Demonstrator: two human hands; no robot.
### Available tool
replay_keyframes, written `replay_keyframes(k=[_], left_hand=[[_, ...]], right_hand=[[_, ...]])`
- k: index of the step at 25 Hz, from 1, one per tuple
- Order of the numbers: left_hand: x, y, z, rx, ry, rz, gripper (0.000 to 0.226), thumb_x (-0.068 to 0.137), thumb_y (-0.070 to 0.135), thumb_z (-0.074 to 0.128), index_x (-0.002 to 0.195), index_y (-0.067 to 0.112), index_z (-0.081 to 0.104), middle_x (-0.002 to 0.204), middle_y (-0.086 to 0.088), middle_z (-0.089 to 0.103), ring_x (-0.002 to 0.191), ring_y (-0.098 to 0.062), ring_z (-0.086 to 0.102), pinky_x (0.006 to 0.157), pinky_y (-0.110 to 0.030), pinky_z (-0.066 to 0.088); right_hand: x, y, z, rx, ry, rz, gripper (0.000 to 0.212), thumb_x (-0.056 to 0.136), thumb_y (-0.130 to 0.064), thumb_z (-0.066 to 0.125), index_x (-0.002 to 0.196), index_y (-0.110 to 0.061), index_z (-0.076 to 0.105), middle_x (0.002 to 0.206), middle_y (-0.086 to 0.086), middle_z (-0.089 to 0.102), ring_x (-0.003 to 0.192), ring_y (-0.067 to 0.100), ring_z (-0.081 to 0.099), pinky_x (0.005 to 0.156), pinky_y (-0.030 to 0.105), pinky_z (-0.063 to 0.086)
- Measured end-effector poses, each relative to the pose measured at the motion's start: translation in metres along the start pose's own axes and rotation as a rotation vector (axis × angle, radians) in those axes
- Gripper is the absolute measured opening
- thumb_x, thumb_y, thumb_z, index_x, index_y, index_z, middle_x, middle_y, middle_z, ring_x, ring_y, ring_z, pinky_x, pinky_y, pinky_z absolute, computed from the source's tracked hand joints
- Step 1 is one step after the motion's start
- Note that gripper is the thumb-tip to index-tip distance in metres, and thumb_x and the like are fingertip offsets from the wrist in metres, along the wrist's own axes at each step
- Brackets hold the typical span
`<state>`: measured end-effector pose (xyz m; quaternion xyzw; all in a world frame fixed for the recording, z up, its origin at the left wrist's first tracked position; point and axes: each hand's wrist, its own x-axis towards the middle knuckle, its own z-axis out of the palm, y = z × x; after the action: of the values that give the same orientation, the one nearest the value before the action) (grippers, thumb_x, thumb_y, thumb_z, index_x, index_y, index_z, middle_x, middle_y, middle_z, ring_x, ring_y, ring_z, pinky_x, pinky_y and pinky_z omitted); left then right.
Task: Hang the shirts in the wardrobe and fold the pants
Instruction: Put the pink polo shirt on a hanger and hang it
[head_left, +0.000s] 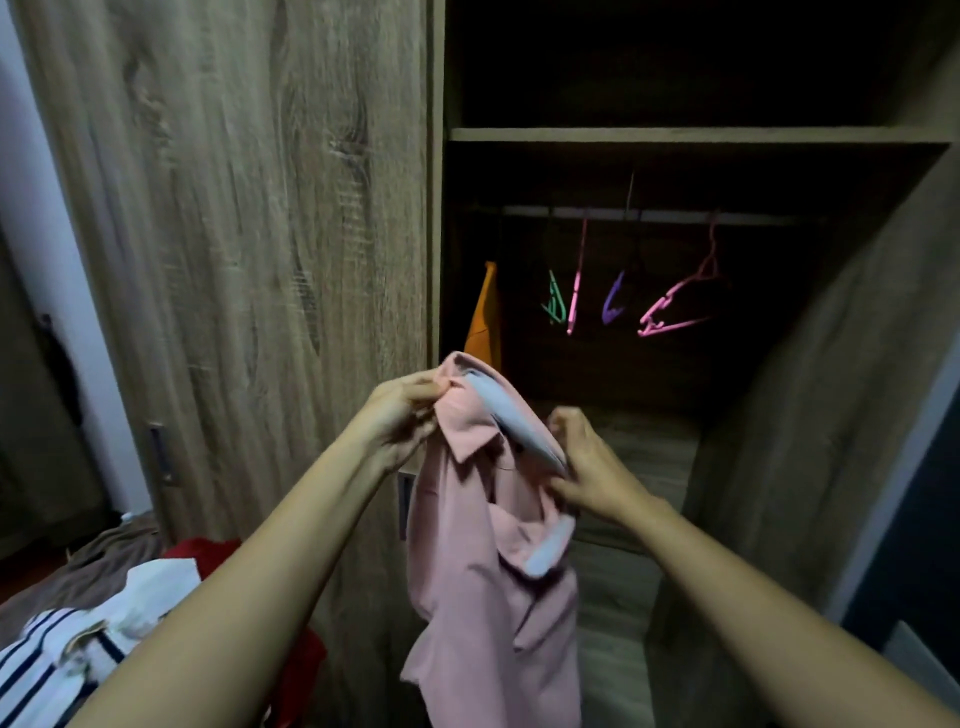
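Observation:
A pink collared shirt with white trim hangs in front of the open wardrobe. My left hand pinches its collar at the upper left. My right hand grips the white-edged neck opening on the right side. The shirt's body drops down between my forearms. Whether a hanger sits inside the shirt cannot be told. Behind it, a rail carries an orange garment and several bare hangers: green, pink, purple and a larger pink hanger.
A pile of clothes lies at the lower left, with a striped piece, a white piece and a red piece. The closed wooden wardrobe door fills the left. A shelf spans above the rail. The wardrobe's right wall slants close.

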<state>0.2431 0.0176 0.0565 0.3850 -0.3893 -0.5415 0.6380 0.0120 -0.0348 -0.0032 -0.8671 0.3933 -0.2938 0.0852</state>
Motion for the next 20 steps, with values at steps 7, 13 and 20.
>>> replay_keyframes(k=[7, 13, 20], left_hand=[[-0.001, -0.004, -0.038, 0.272, 0.213, 0.021, 0.02, 0.088, 0.001, 0.044, 0.09, 0.016, 0.058, 0.062, 0.0, 0.052, 0.05, -0.011, 0.046, 0.045, -0.015, 0.037], [-0.01, -0.007, -0.021, 0.342, 0.343, 0.151, 0.036, 0.079, 0.052, 0.052, 0.078, 0.017, 0.06, 0.076, 0.0, 0.064, 0.077, -0.018, 0.059, 0.074, -0.034, 0.046], [-0.006, -0.001, -0.051, 1.252, 0.355, 0.47, 0.016, 0.084, 0.016, 0.061, 0.095, 0.005, 0.056, 0.089, -0.018, 0.062, 0.087, -0.033, 0.059, 0.07, -0.034, 0.038]], right_hand=[[-0.002, 0.002, -0.041, 0.079, 0.039, -0.064, 0.037, 0.057, 0.01, 0.051, 0.064, -0.022, 0.068, 0.103, -0.002, 0.062, 0.095, -0.009, 0.057, 0.08, 0.006, 0.041], [0.022, -0.047, -0.051, -0.107, 0.171, 0.01, 0.044, 0.07, 0.01, 0.046, 0.099, -0.009, 0.073, 0.103, 0.008, 0.07, 0.1, 0.02, 0.063, 0.085, 0.022, 0.045], [0.015, -0.046, -0.06, -0.263, 0.045, 0.101, 0.043, 0.067, -0.006, 0.064, 0.109, -0.011, 0.063, 0.116, 0.008, 0.056, 0.105, 0.028, 0.056, 0.089, 0.032, 0.046]])
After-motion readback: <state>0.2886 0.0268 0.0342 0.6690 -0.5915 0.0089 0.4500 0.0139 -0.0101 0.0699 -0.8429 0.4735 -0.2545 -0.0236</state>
